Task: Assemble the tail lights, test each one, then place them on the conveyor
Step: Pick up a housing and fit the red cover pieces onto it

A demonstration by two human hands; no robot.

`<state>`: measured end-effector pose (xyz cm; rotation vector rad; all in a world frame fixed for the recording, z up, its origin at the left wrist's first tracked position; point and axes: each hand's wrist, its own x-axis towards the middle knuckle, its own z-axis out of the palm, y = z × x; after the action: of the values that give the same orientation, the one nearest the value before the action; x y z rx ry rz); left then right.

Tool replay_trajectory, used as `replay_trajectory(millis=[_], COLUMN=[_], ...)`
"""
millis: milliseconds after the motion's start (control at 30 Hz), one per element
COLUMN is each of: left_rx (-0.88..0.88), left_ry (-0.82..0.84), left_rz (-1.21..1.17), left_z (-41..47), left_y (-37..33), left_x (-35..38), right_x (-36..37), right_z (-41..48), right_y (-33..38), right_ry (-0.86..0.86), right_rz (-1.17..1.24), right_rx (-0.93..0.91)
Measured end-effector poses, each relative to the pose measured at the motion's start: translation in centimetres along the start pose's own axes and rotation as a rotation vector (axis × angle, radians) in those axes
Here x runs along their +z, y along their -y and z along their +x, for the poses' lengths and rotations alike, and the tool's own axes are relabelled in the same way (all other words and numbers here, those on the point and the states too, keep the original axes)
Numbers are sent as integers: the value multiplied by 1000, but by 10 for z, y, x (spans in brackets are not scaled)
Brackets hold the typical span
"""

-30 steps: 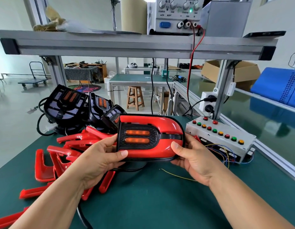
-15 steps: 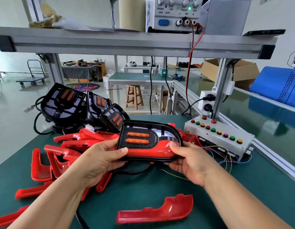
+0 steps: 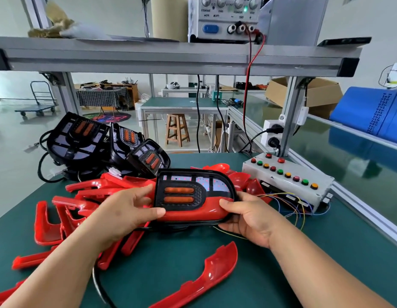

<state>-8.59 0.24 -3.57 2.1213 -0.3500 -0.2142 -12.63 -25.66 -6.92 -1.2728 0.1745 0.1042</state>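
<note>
Two hands, one tail light, held over the bench

Both hands grasp the same unit. Left hand (image 3: 124, 210): thumb laid along the lower front edge at the left end, fingers curled behind. Right hand (image 3: 248, 221): thumb pressed on the red cover at the right end, fingers wrapped underneath. The tail light (image 3: 193, 196) sits between them, just above the green bench mat (image 3: 282, 274), face up and tilted toward the person. Its black frame carries two orange bars; the lower half is covered in red, the upper half is bare.

One loose red cover (image 3: 206, 276) lies on the mat near the person. A pile of red covers (image 3: 82, 201) lies to the left, with black housings (image 3: 82, 138) behind it. A button box (image 3: 288, 178) stands to the right.

Cardboard box (image 3: 304, 92) beyond the frame: contents not visible from here.
</note>
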Motion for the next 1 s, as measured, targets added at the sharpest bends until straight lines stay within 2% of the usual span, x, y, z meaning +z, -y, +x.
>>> replay_trajectory(millis=[33, 67, 100, 200, 233, 300, 367, 667, 867, 1000], left_rx=[85, 217, 316, 382, 405, 453, 432, 449, 463, 517], left_ry=[-136, -233, -193, 302, 393, 441, 444, 367, 110, -75], left_rz=[283, 460, 491, 523, 603, 741, 776, 743, 536, 547], left_z=[-6, -16, -28, -52, -56, -59, -57, -53, -38, -18], left_y=[-6, -17, -29, -48, -45, -40, -37, -26, -33, -38], left_x=[-4, -5, -1, 43, 60, 81, 83, 66, 42, 23], right_x=[1, 2, 2, 4, 4, 3, 2, 0, -2, -3], right_z=[-1, -2, -2, -2, -1, 0, 0, 1, 1, 0], right_y=[0, 1, 1, 0, 0, 0, -1, -3, -3, -1], right_ry=[-12, -20, -24, -33, -37, -46, -46, -42, -31, -11], right_rz=[-2, 3, 8, -3, -5, -4, 2, -32, 7, 18], right_rx=[3, 5, 8, 17, 20, 23, 25, 16, 18, 39])
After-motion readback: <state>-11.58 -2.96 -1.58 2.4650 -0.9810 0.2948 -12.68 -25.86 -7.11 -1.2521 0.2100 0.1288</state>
